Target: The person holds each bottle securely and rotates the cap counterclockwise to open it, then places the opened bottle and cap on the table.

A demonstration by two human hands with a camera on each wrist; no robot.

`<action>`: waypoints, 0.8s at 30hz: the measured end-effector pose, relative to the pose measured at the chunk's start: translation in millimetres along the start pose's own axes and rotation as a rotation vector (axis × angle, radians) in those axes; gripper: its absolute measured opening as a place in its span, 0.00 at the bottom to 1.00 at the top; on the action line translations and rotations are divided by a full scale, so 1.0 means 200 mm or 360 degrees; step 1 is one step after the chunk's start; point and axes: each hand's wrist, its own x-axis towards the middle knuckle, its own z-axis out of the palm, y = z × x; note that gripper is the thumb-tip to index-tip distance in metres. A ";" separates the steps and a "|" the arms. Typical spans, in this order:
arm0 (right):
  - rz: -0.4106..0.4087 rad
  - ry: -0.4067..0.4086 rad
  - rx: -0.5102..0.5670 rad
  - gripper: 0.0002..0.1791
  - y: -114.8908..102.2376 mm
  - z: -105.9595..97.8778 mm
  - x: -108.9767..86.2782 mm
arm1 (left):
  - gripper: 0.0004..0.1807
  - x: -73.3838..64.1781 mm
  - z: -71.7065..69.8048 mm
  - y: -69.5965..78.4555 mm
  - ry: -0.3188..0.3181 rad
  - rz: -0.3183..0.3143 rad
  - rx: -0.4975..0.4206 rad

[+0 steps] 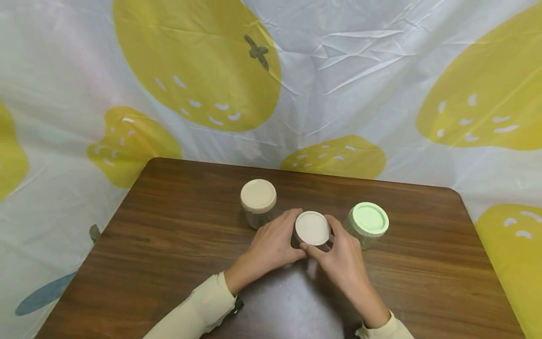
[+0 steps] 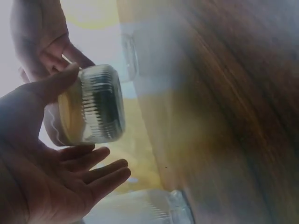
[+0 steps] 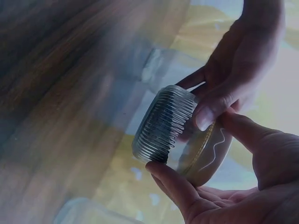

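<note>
Between both hands is a small clear ribbed jar (image 2: 100, 105) with an off-white lid (image 1: 312, 228), raised over the table in the wrist views. My left hand (image 1: 275, 242) holds it from the left, its thumb up against the side and its other fingers spread beneath in the left wrist view. From the right, my right hand (image 1: 344, 256) grips the same jar, thumb and fingers on either side of the lid. A beige-lidded jar (image 1: 258, 200) stands just beyond my left hand. Beside my right hand stands a green-lidded jar (image 1: 368, 223).
All of this is on or over a brown wood-grain table (image 1: 190, 202) with rounded back corners. A pale curtain (image 1: 305, 94) with large yellow fruit prints hangs behind the table and along its sides.
</note>
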 end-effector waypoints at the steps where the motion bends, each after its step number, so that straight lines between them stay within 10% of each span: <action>1: -0.0023 0.0007 0.0000 0.43 -0.01 -0.01 -0.02 | 0.49 -0.01 -0.01 0.00 -0.0005 0.0008 -0.0011; 15: -0.0353 -0.0129 0.0357 0.46 -0.13 -0.24 -0.26 | 0.69 -0.19 -0.12 0.08 -0.0069 0.0259 -0.0621; 24: -0.0538 -0.0354 0.0630 0.49 -0.14 -0.28 -0.32 | 0.70 -0.33 -0.18 0.14 0.0168 0.0557 -0.0700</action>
